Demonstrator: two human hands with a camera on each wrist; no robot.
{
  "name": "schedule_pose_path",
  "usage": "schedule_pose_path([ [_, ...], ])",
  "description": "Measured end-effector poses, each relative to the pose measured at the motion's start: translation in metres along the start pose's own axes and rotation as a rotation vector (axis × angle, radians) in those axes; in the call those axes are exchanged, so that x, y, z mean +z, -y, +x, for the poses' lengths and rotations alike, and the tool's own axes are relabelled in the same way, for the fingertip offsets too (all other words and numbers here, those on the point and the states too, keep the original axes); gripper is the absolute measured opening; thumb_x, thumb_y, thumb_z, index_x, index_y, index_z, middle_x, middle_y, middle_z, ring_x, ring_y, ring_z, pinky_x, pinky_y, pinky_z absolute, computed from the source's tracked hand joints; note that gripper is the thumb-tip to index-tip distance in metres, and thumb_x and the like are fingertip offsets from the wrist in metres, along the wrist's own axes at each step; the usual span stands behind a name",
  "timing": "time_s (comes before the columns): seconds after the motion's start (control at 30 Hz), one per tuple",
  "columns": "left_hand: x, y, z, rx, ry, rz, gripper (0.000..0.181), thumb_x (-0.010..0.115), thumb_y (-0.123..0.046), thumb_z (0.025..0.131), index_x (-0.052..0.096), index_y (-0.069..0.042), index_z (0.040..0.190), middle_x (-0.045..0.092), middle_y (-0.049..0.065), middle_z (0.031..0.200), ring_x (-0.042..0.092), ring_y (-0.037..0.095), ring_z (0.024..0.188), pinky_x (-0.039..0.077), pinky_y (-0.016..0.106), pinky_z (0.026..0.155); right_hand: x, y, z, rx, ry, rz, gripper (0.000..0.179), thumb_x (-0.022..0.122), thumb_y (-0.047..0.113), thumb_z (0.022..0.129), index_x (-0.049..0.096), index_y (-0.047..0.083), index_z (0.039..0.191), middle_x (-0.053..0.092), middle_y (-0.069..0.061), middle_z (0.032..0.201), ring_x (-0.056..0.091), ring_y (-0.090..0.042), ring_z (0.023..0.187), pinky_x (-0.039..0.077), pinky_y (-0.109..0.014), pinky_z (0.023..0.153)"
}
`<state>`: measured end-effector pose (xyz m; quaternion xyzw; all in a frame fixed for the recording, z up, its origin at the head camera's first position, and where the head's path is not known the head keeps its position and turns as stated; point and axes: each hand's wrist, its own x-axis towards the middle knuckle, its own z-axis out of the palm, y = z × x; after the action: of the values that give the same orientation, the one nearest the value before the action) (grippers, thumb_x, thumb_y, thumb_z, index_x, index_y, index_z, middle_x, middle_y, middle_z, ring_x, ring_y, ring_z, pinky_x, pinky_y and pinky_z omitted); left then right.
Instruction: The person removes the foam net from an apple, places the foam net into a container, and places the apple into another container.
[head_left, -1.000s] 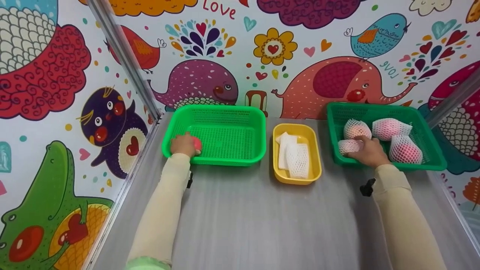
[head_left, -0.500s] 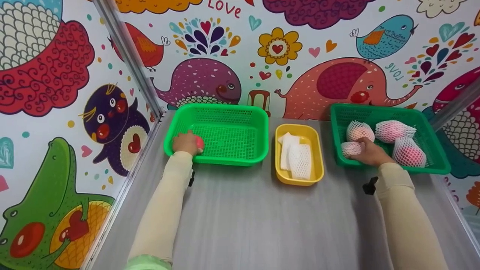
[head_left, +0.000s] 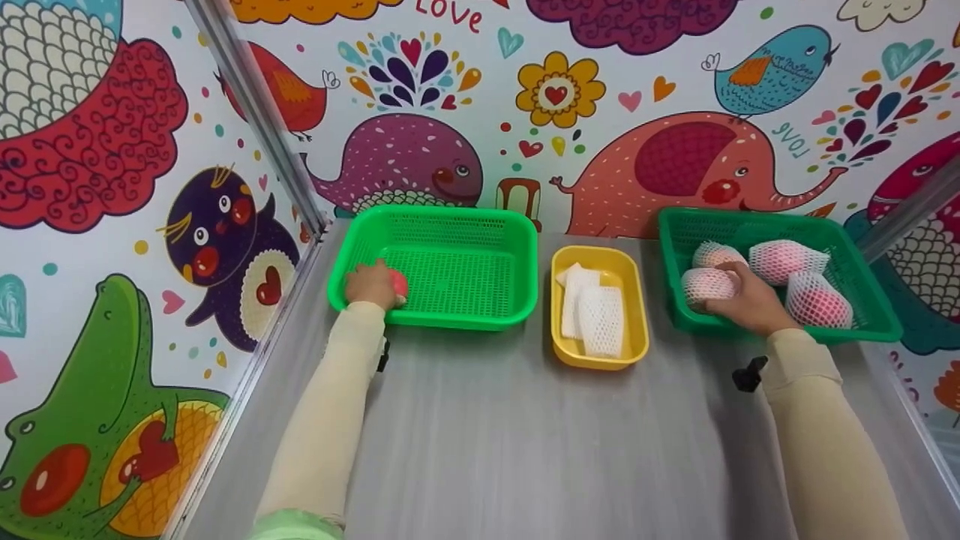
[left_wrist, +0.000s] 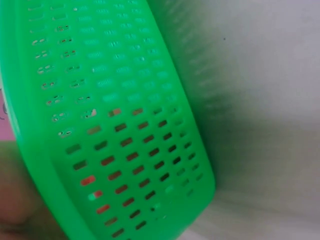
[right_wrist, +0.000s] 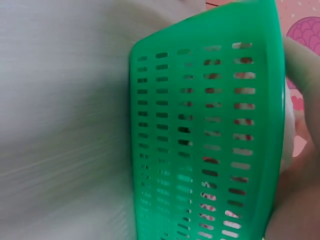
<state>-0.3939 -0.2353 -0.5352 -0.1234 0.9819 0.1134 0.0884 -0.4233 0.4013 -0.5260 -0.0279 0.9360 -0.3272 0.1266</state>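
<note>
In the head view my left hand (head_left: 370, 285) reaches into the light green basket (head_left: 433, 322) at its near left corner and holds a round pinkish-red fruit (head_left: 399, 284), partly hidden by the hand. On the right, my right hand (head_left: 752, 301) grips a round fruit in a white foam net (head_left: 707, 288) at the near left of the dark green basket (head_left: 870, 315). Another netted fruit (head_left: 718, 256) sits just behind it, and two pink netted fruits (head_left: 786, 259) lie farther right. Basket walls hide most of both hands in the wrist views.
Between the baskets stands a yellow tray (head_left: 561, 341) holding white foam net sleeves (head_left: 601, 321). All three containers rest on a grey table (head_left: 540, 442). Printed wall panels (head_left: 450, 90) close off the back and sides, joined by a metal post (head_left: 259, 112) at the left.
My right hand has raised the near netted fruit slightly, so it shows larger and covers part of the one behind. The left hand stays in place on its fruit.
</note>
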Motion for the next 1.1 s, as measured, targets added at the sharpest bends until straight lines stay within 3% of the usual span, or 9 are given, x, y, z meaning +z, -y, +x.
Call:
schedule_pose_path([
  [0.43, 0.0, -0.001, -0.001, 0.002, 0.024, -0.057, 0.088, 0.086, -0.032, 0.097, 0.04, 0.01, 0.159, 0.05, 0.042, 0.145, 0.049, 0.06, 0.135, 0.047, 0.066, 0.108, -0.007, -0.001, -0.018, -0.065, -0.114, 0.098, 0.1, 0.084, 0.042, 0.097, 0.025, 0.001, 0.167, 0.028, -0.037, 0.166, 0.033, -0.059, 0.142, 0.033, -0.083, 0.109],
  [0.7, -0.001, 0.006, -0.01, 0.018, 0.013, -0.115, 0.088, 0.084, -0.028, 0.098, 0.036, 0.01, 0.161, 0.05, 0.041, 0.146, 0.048, 0.06, 0.136, 0.045, 0.067, 0.11, -0.016, 0.009, -0.026, -0.09, -0.173, 0.133, 0.098, 0.08, 0.047, 0.1, 0.025, 0.002, 0.168, 0.026, -0.035, 0.168, 0.03, -0.059, 0.144, 0.029, -0.085, 0.109],
  [0.97, -0.015, 0.0, -0.024, 0.036, -0.09, -0.21, 0.079, 0.073, -0.028, 0.103, 0.034, 0.004, 0.164, 0.044, 0.038, 0.154, 0.045, 0.056, 0.14, 0.042, 0.068, 0.112, -0.02, 0.023, -0.032, -0.104, -0.169, 0.144, 0.105, 0.082, 0.051, 0.097, 0.022, 0.005, 0.17, 0.021, -0.032, 0.172, 0.024, -0.06, 0.151, 0.024, -0.087, 0.11],
  [1.1, -0.02, -0.011, -0.039, 0.101, -0.197, -0.274, 0.069, 0.07, -0.03, 0.107, 0.041, -0.001, 0.163, 0.045, 0.032, 0.155, 0.046, 0.05, 0.141, 0.046, 0.065, 0.11, -0.019, 0.028, -0.038, -0.121, -0.166, 0.143, 0.106, 0.083, 0.051, 0.095, 0.023, 0.006, 0.17, 0.021, -0.031, 0.173, 0.024, -0.06, 0.151, 0.024, -0.087, 0.11],
])
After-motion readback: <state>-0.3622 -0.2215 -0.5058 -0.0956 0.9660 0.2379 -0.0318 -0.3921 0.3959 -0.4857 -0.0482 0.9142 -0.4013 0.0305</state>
